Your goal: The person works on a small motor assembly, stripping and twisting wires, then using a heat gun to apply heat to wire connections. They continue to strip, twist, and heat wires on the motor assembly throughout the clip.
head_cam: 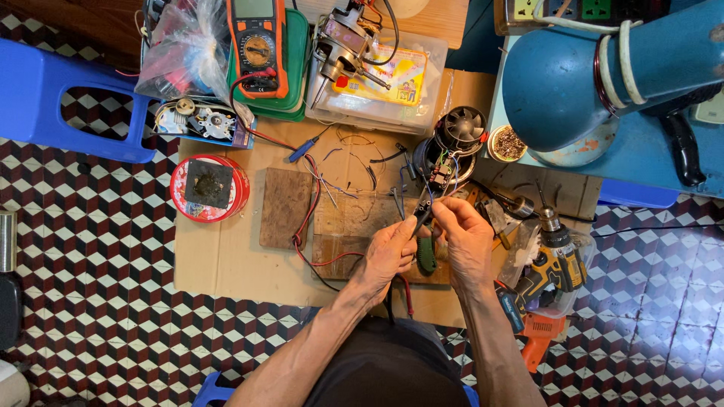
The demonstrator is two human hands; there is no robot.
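The person sits over a flat sheet of brown cardboard (226,256) laid on a tiled floor with a cube pattern, and works on wires. The left hand (388,252) is closed around a small hand tool with black jaws and green handles (424,240), which looks like a wire cutter or stripper; the green handle shows between the two wrists. The right hand (466,237) pinches thin coloured wires (441,197) between fingertips and thumb. These wires run up to a round black motor with a fan-shaped top (452,139), which stands just beyond the hands on the cardboard.

I judge that the step in hand is cutting or stripping one wire end of the motor. The next move calls for a steady hold with the right hand and an exact, light squeeze of the tool, because the wires are thin and soft.

Under the hands lie worn, rough wooden boards (286,207). A red lead (305,226) curves over them from an orange multimeter (257,45) at the far edge. To the left is a round red tin lid (235,188); to the right lies a yellow and black cordless drill (554,264), hard plastic with a metal chuck. A smooth blue lamp shade (554,83) stands at the upper right.
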